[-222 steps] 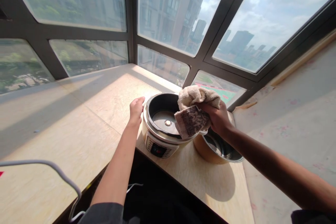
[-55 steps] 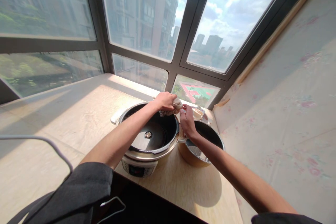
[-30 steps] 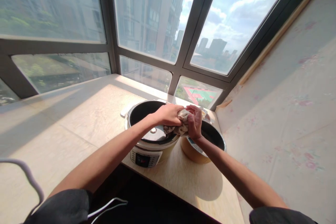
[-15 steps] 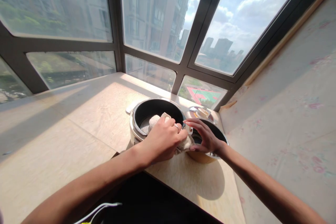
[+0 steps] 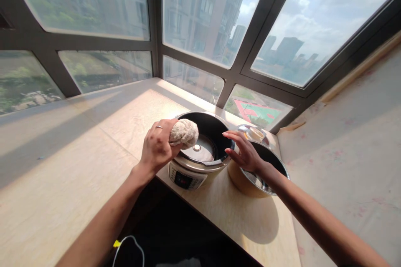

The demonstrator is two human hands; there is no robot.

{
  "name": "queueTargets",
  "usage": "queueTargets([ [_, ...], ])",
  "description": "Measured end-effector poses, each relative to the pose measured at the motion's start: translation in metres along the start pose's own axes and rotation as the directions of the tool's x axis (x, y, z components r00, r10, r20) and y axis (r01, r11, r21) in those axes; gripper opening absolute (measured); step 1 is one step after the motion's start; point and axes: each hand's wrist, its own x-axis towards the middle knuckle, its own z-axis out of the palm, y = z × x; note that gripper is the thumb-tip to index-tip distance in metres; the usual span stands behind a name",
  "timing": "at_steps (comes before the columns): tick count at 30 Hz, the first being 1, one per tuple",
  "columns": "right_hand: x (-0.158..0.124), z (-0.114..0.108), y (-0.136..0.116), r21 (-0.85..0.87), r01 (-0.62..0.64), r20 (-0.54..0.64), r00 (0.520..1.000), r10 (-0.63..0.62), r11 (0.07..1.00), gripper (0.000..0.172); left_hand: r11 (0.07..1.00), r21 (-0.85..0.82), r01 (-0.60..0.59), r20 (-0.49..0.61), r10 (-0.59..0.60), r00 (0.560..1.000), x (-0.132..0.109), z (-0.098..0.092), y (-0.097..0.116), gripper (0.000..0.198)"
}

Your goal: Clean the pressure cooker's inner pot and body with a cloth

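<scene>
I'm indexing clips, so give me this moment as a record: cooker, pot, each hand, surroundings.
Cooker: lid off, upright on the counter
Pot: beside the cooker, to its right
Left hand: gripping a bunched cloth at the cooker's left rim
Right hand: open, holding nothing, near the cooker's right rim
Surroundings: windows behind, patterned wall at right

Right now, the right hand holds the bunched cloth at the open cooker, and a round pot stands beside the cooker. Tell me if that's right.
Wrong hand: the head view shows the left hand holding the bunched cloth at the open cooker, while the right hand is open. A round pot does stand beside the cooker.
</scene>
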Motion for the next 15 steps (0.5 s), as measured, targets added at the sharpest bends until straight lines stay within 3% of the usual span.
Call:
queueTargets([
  [3,0.001,0.004,0.006,0.023,-0.067,-0.011,0.998,0.067,0.997,0.042,0.995,0.021,0.098,-0.057,-0.097,0.994,0.016,0.015,-0.014,0.049],
  [7,0.001,0.009,0.008,0.025,-0.106,-0.037,0.994,0.107,0.994,0.038,0.980,0.023,0.196,-0.054,-0.195,0.979,0.038,0.023,-0.027,0.050],
  [12,0.002,0.013,0.003,0.005,-0.116,-0.073,0.991,0.116,0.993,0.033,0.959,0.051,0.280,0.015,-0.281,0.959,0.065,0.028,-0.039,0.053],
  [15,0.002,0.014,0.001,-0.008,-0.145,-0.081,0.986,0.144,0.989,0.030,0.960,0.093,0.263,0.062,-0.269,0.961,0.080,0.031,-0.043,0.054],
])
